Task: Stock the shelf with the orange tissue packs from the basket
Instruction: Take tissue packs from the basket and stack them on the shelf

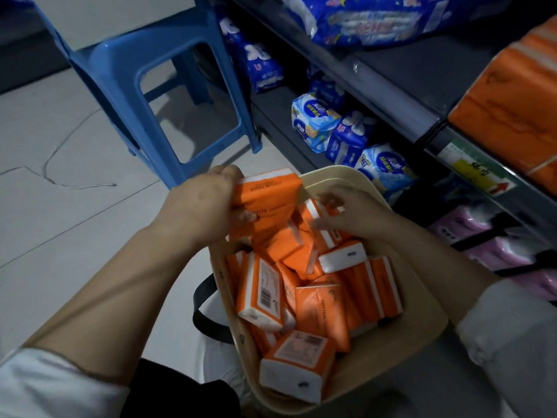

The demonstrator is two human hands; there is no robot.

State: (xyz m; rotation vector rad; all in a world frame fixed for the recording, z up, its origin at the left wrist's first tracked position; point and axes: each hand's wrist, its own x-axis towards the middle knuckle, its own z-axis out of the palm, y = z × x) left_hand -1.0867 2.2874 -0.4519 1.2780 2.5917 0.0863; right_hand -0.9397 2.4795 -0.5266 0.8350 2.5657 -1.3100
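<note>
Left hand (208, 203): bare forearm enters from the lower left. Fingers are curled over the far end of the held pack (271, 188) with the thumb on the orange face below it, gripping firmly.
Right hand (352, 218): wrist is bent down into the basket (401, 366). Fingers and thumb are curled round the upper end of a tilted pack (328, 236).
Hands: apart, each on its own pack.
Task items: orange tissue packs (319, 309) are heaped loosely in the basket. The held pack is above its far-left rim.
Materials: the packs are soft rectangular blocks in glossy orange film with white ends. The basket is smooth, cream and round-rimmed, and stands on the pale tiled floor (75, 206) beside the dark metal shelf (388, 92).
Shelf contents: orange bundles (506, 122) at the right.
Writing: "COTTON TISSUE" on the held pack. Barcodes and print panels on basket packs are too small to read.
</note>
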